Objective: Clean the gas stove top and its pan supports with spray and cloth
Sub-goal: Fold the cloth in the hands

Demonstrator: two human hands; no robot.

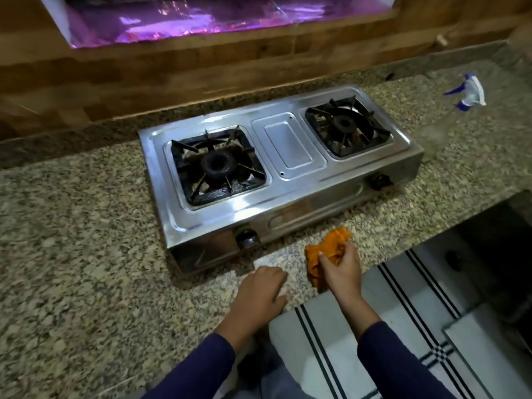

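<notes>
While nr stove [288,198], cloth [331,244] in fingers [347,252].

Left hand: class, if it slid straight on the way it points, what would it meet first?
The left hand would probably meet the stove front, between the knob and the cloth; depth is unclear.

Speckled granite counter [86,254], wood-panelled wall [201,61], perhaps purple foil [201,18], striped floor tiles [403,312].
</notes>
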